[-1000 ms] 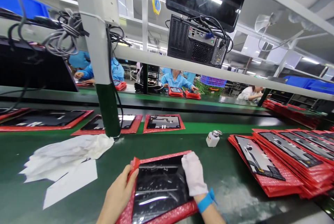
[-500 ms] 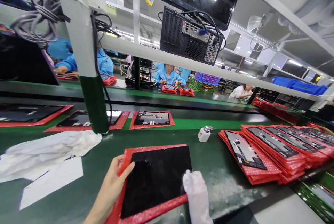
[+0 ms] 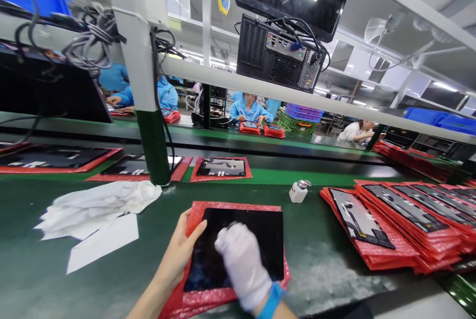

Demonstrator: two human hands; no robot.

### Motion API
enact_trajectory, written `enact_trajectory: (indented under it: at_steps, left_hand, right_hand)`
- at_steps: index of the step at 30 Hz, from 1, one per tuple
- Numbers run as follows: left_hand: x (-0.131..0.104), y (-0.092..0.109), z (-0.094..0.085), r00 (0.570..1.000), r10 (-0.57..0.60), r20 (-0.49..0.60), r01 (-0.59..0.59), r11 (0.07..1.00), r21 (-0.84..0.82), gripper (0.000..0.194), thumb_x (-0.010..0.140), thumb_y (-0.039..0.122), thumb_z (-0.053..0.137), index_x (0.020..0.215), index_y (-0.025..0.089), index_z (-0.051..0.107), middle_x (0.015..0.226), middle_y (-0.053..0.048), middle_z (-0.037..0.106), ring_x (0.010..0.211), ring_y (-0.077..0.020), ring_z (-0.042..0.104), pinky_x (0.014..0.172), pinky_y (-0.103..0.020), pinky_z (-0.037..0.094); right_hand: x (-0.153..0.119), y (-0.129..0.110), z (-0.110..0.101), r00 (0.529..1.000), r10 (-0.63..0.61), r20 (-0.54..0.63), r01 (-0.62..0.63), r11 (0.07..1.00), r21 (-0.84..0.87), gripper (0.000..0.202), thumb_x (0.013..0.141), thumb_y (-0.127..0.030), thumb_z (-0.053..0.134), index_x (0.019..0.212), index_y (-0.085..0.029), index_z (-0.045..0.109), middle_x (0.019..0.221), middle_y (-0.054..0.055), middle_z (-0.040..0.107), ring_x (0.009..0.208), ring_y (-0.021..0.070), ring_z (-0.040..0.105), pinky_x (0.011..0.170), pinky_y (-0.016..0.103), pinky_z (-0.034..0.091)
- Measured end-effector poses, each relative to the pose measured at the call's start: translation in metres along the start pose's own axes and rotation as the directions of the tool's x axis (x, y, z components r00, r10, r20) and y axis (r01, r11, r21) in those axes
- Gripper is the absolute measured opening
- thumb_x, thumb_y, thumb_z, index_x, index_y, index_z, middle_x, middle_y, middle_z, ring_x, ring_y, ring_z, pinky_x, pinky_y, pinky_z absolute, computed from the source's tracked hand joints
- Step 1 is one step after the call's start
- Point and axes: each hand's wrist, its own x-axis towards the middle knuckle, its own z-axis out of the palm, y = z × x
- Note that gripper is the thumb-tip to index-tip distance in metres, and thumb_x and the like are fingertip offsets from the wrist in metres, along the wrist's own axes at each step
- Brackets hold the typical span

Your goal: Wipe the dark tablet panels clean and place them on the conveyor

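A black glass panel (image 3: 267, 244) lies on red bubble wrap (image 3: 197, 212) at the near middle of the green bench. My left hand (image 3: 182, 249) grips the left edge of the panel and wrap, thumb on top. White-gloved, my right hand (image 3: 243, 262) rests on the panel's dark surface with its fingers curled in; whether anything is inside them is hidden. A blue band (image 3: 270, 301) circles the right wrist. Beyond the panel, to the right, a small white bottle with a metal cap (image 3: 299, 192) stands upright.
Stacked panels in red wrap (image 3: 372, 227) fill the right side. White cloth (image 3: 96, 205) and a white sheet (image 3: 104, 244) lie left. A green-based post (image 3: 153, 145) rises behind them. More panels (image 3: 223, 167) lie along the back; people in blue sit beyond.
My right hand has moved from the panel's right edge up and left onto its middle. The left hand still holds the left edge. The view has shifted slightly.
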Motion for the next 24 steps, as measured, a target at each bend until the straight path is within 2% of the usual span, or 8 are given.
enact_trajectory:
  at_steps: [4,8,11,16,18,21,23,24]
  left_hand:
    - [0.001,-0.005,0.0,1.0,0.004,0.007,-0.004,1.0,-0.008,0.069,0.059,0.056,0.081,0.115,0.025,0.055,0.119,-0.006,0.068,0.12,-0.0305,0.058,0.108,-0.044,0.038]
    - [-0.002,-0.004,-0.003,0.999,-0.033,-0.024,0.032,0.998,-0.06,0.056,0.065,0.048,0.079,0.112,0.025,0.061,0.121,-0.005,0.07,0.124,-0.0272,0.057,0.111,-0.039,0.036]
    - [-0.002,0.0,-0.01,0.976,-0.213,-0.041,0.202,0.961,-0.19,0.036,0.073,0.037,0.073,0.105,0.024,0.066,0.113,-0.006,0.075,0.116,-0.0247,0.064,0.103,-0.036,0.045]
    - [0.008,-0.004,-0.02,0.927,-0.365,0.089,0.375,0.889,-0.262,0.034,0.065,0.019,0.076,0.098,0.02,0.069,0.084,-0.006,0.079,0.076,-0.0254,0.075,0.068,-0.033,0.058]
    - [0.011,-0.008,-0.02,0.902,-0.414,0.125,0.432,0.862,-0.266,0.029,0.063,0.021,0.078,0.09,0.017,0.071,0.076,-0.007,0.079,0.069,-0.0266,0.075,0.062,-0.033,0.058]
    - [0.01,-0.011,-0.018,0.833,-0.509,0.218,0.554,0.778,-0.296,0.035,0.068,0.046,0.075,0.085,0.015,0.073,0.076,-0.013,0.078,0.077,-0.0342,0.075,0.067,-0.042,0.06]
    - [0.005,-0.011,-0.017,0.802,-0.542,0.252,0.597,0.746,-0.296,0.043,0.07,0.055,0.071,0.085,0.015,0.074,0.077,-0.015,0.078,0.084,-0.0372,0.075,0.071,-0.046,0.06]
    - [0.002,-0.011,-0.017,0.801,-0.544,0.25,0.598,0.747,-0.291,0.04,0.068,0.052,0.073,0.086,0.015,0.074,0.076,-0.014,0.078,0.085,-0.0373,0.075,0.071,-0.046,0.06]
  right_hand:
    - [0.033,0.034,-0.031,0.997,0.06,0.057,-0.065,0.995,0.075,0.013,0.091,-0.027,0.059,0.087,-0.019,0.069,0.083,0.001,0.068,0.077,0.014,0.062,0.069,0.027,0.049]
    - [0.051,0.041,-0.056,0.981,0.116,0.159,-0.145,0.971,0.189,0.012,0.082,-0.015,0.063,0.076,-0.02,0.072,0.07,-0.002,0.067,0.068,0.0115,0.061,0.064,0.023,0.042]
    - [0.06,0.039,-0.078,0.995,0.086,0.057,-0.094,0.982,0.166,0.013,0.083,-0.015,0.062,0.075,-0.02,0.071,0.072,-0.001,0.068,0.067,0.0125,0.06,0.066,0.025,0.043]
    - [0.074,0.044,-0.112,0.988,-0.014,-0.154,0.03,0.994,0.107,0.023,0.097,-0.025,0.051,0.087,-0.022,0.071,0.079,0.0,0.07,0.08,0.0167,0.06,0.081,0.031,0.044]
    - [0.067,0.039,-0.111,0.972,-0.062,-0.229,0.081,0.994,0.075,0.033,0.101,-0.027,0.043,0.084,-0.024,0.071,0.074,-0.002,0.068,0.073,0.0148,0.059,0.079,0.031,0.044]
    - [0.033,0.024,-0.093,0.903,-0.215,-0.372,0.2,0.977,-0.08,0.044,0.103,-0.022,0.035,0.074,-0.025,0.068,0.062,-0.004,0.061,0.059,0.0139,0.052,0.068,0.031,0.041]
    - [-0.003,0.014,-0.076,0.84,-0.336,-0.427,0.287,0.942,-0.176,0.036,0.101,-0.019,0.039,0.082,-0.026,0.069,0.07,-0.004,0.068,0.061,0.0144,0.055,0.067,0.031,0.043]
    - [-0.022,0.011,-0.069,0.836,-0.36,-0.414,0.318,0.933,-0.168,0.029,0.099,-0.018,0.044,0.087,-0.027,0.069,0.076,-0.005,0.071,0.063,0.0141,0.056,0.069,0.031,0.045]
